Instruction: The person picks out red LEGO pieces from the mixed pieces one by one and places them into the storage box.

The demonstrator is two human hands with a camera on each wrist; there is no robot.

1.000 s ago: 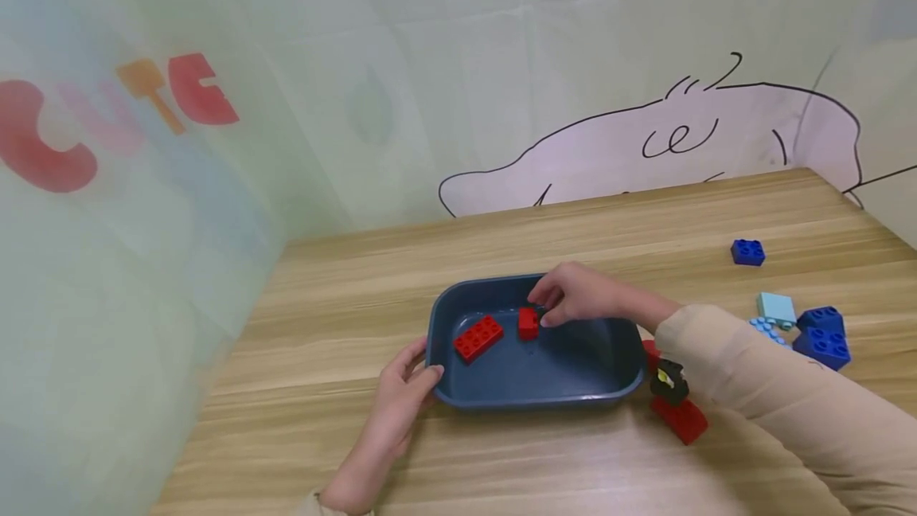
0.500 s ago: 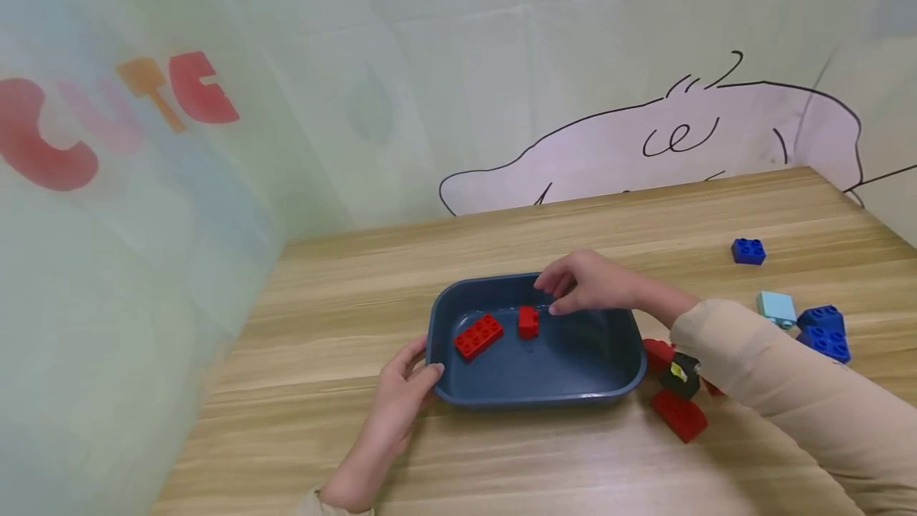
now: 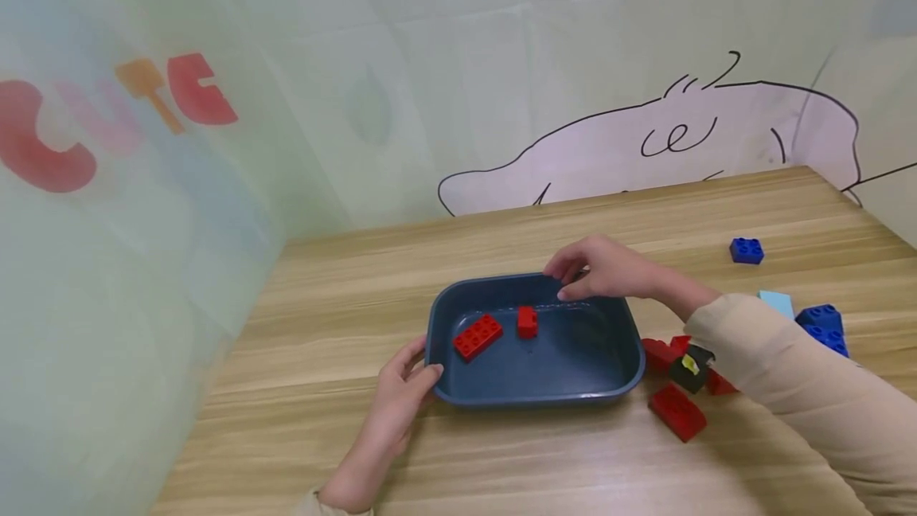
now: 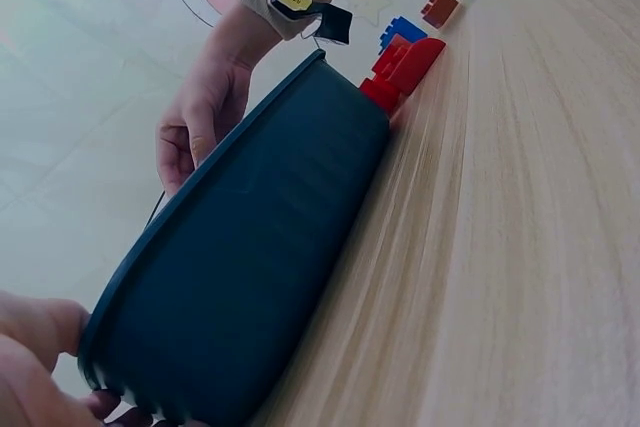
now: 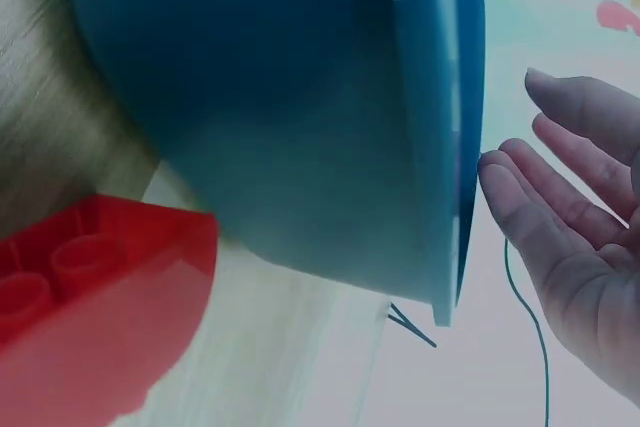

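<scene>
A dark blue plastic tub (image 3: 530,400) stands on the wooden table. My left hand (image 3: 407,392) grips its left end, thumb over the rim and fingers against the outer wall; the left wrist view shows the thumb (image 4: 50,327) at the rim. Inside the tub lie a red eight-stud building brick (image 3: 478,338) and a smaller red brick (image 3: 527,322). Over the tub's far right rim hovers my right hand (image 3: 605,267), fingers loosely bent, nothing between them. In the right wrist view the right hand (image 5: 590,197) has its fingers apart beside the rim.
Right of the tub lie several red bricks, one nearest the front (image 3: 677,412). A black wrist device (image 3: 689,369) shows there at the right sleeve (image 3: 788,381). Farther right are a light blue brick (image 3: 777,302), blue bricks (image 3: 822,321) and a lone blue brick (image 3: 747,251). Printed cloth (image 3: 401,102) hangs behind.
My right hand has withdrawn from beside the small red brick, up and right to the tub's far rim. That brick stays in the tub. My left hand keeps its grip in place.
</scene>
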